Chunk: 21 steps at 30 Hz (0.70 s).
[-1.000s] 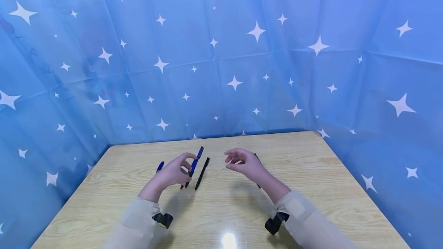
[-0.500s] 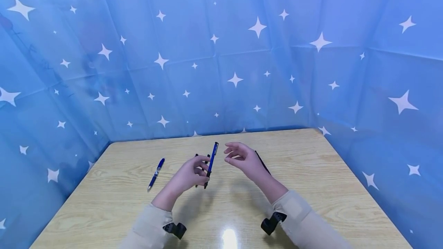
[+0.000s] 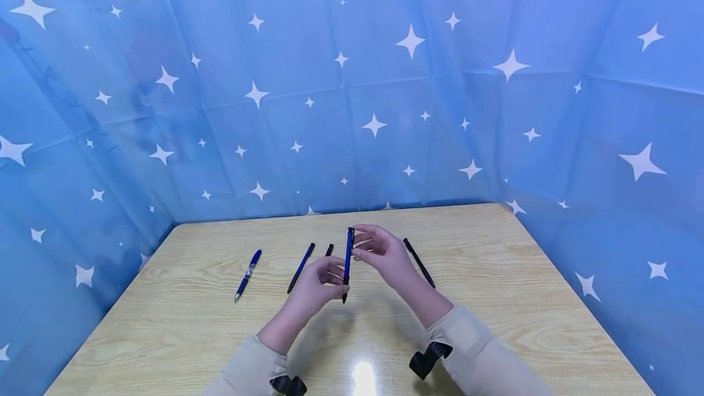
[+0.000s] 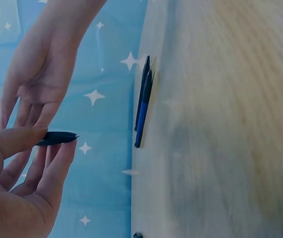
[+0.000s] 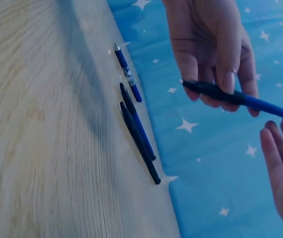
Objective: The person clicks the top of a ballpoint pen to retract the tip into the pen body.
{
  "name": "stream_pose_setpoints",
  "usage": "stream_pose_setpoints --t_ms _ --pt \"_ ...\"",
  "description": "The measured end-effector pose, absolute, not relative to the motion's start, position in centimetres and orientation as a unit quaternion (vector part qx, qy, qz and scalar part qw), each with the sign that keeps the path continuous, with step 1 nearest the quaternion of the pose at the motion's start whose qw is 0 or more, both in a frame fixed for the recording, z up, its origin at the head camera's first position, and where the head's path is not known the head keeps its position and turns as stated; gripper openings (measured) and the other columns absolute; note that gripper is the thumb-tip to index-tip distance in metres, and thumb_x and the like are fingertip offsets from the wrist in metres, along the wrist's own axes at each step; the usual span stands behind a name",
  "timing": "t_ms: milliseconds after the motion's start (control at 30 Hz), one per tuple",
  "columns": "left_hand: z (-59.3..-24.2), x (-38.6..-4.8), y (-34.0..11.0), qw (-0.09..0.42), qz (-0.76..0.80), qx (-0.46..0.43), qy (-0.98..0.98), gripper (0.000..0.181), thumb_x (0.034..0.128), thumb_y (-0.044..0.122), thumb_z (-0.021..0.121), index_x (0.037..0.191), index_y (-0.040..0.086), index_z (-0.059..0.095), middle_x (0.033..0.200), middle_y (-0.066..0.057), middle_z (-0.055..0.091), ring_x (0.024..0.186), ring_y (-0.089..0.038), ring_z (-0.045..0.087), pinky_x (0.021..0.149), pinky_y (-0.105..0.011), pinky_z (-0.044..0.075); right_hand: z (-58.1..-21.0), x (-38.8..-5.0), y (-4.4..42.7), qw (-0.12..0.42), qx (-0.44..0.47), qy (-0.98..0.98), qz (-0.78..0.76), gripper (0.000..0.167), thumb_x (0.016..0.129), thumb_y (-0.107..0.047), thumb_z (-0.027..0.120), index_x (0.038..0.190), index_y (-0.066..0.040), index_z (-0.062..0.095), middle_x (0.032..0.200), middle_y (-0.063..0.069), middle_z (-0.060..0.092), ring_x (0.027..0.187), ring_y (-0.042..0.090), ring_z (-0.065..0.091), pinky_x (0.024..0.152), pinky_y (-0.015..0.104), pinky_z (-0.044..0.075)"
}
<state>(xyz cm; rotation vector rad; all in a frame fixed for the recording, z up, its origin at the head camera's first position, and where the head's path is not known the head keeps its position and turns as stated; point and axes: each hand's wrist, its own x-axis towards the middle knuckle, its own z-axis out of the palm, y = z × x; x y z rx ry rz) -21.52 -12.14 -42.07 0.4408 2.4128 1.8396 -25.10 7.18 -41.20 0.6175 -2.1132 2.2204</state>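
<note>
My left hand (image 3: 317,286) pinches a blue pen with a black grip (image 3: 348,261) between thumb and fingers, near its lower end. The pen stands nearly upright above the table in the head view. My right hand (image 3: 385,252) is at the pen's upper end, with its fingers slightly bent. In the right wrist view, the pen's blue end (image 5: 268,105) reaches between the right thumb and fingers; whether they touch it is unclear. From the left wrist, the pen's dark tip (image 4: 59,138) shows between the left thumb and fingers.
On the wooden table (image 3: 165,335) lie a blue pen with a silver tip (image 3: 247,276), a blue-and-black pen (image 3: 300,268), a black pen (image 3: 329,250) partly behind the left hand, and a black pen (image 3: 419,263) at right. A starry blue curtain (image 3: 341,109) hangs behind.
My left hand has lifted the blue pen from among the others and carried it right, to the right hand's fingertips. The right hand has barely moved.
</note>
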Motion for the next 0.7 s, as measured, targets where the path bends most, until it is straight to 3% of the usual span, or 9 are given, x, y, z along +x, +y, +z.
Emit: stream_pose_setpoints --t_ms 167,400,700 --pt "-42.2 -21.1 -11.5 0.037 0.623 0.123 0.772 0.036 0.0816 -0.003 0.075 0.116 -0.003 0.063 0.095 -0.009 0.064 0.086 -0.022 0.065 0.073 -0.034 0.058 -40.8 -24.8 6.9 0.015 0.188 -0.675 0.714 0.043 0.087 -0.003 0.073 0.128 -0.010 0.061 0.108 0.014 0.064 0.094 0.027 0.065 0.086 0.048 0.054" --pt "-42.2 -20.6 -10.7 0.050 0.660 0.097 0.744 0.032 0.0812 -0.001 0.076 0.111 -0.001 0.063 0.095 -0.009 0.062 0.083 -0.021 0.063 0.073 -0.036 0.058 -40.4 -24.6 6.8 0.022 0.179 -0.674 0.717 0.041 0.086 -0.004 0.074 0.125 -0.009 0.062 0.107 0.014 0.062 0.092 0.025 0.066 0.079 0.039 0.057" --pt "-42.0 -20.1 -10.0 0.049 0.693 0.070 0.716 0.025 0.0814 -0.003 0.076 0.104 -0.003 0.065 0.090 -0.009 0.063 0.081 -0.019 0.064 0.072 -0.034 0.058 -40.1 -24.4 6.9 0.025 0.185 -0.653 0.734 0.039 0.087 -0.001 0.072 0.124 -0.010 0.061 0.107 0.015 0.061 0.088 0.024 0.065 0.074 0.043 0.058"
